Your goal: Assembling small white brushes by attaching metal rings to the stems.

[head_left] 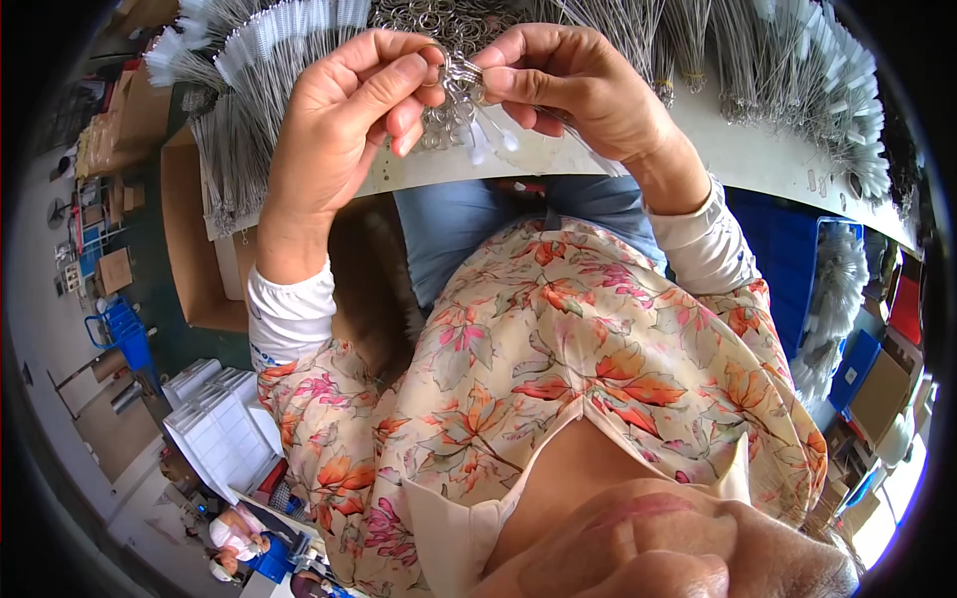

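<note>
Over the near side of the table, my two hands meet around a small cluster of shiny metal loops. My left hand is closed, thumb and forefinger pinching what looks like a metal ring at the cluster's left side. From the right, my right hand pinches the looped ends of several thin wire brushes, whose wires run back under its palm. White tips hang just below the fingers. Behind them lies a heap of loose metal rings. Fingers partly hide how ring and loops join.
Bundles of white-bristled wire brushes cover the table's left side, and more bundles line its right. An open cardboard box stands below the left edge. A blue bin is at the right. Other people appear far off, lower left.
</note>
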Demonstrator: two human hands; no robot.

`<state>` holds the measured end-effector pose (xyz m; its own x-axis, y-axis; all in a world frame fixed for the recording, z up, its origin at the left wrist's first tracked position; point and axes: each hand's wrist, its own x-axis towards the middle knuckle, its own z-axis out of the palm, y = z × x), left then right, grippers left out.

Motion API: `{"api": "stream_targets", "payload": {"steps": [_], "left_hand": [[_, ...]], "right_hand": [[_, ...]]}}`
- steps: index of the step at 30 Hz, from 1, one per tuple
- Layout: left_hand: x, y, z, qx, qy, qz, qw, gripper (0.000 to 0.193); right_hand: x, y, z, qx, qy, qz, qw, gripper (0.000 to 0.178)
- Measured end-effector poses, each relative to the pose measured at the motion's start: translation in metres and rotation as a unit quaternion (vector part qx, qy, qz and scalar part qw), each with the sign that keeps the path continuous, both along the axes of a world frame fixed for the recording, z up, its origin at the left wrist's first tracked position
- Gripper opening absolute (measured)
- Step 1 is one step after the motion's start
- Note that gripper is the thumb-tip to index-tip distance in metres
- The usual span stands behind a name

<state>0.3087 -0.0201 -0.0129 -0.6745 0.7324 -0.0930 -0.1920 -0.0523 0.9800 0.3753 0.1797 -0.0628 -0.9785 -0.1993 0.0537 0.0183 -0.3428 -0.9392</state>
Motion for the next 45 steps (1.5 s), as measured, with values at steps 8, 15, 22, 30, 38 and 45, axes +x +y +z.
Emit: {"api": "stream_targets", "payload": {"steps": [8,15,22,30,38,45], "left_hand": [[0.001,0.005,-0.011,0.033,0.168,0.096,0.981,0.022],[-0.001,0.023,-0.011,0.228,-0.083,0.194,0.951,0.019],[-0.032,0.009,-0.010,0.242,-0.024,0.194,0.950,0.016],[-0.046,0.009,0.005,0.241,0.058,0.152,0.957,0.017],[0.005,-0.080,0.015,-0.281,0.494,0.078,0.819,0.018],[0.088,-0.213,-0.215,-0.386,0.190,0.229,0.873,0.022]], "right_hand": [[-0.007,-0.011,0.001,-0.016,0.037,-0.007,0.999,0.014],[-0.035,-0.029,-0.008,0.025,0.137,-0.100,0.985,0.012],[-0.060,-0.040,0.035,0.153,0.256,-0.138,0.944,0.018],[-0.080,-0.036,0.075,0.158,0.250,-0.089,0.951,0.012],[-0.089,-0.057,0.038,0.086,-0.002,0.283,0.955,0.013],[-0.043,-0.071,-0.026,0.236,-0.024,0.340,0.910,0.027]]}}
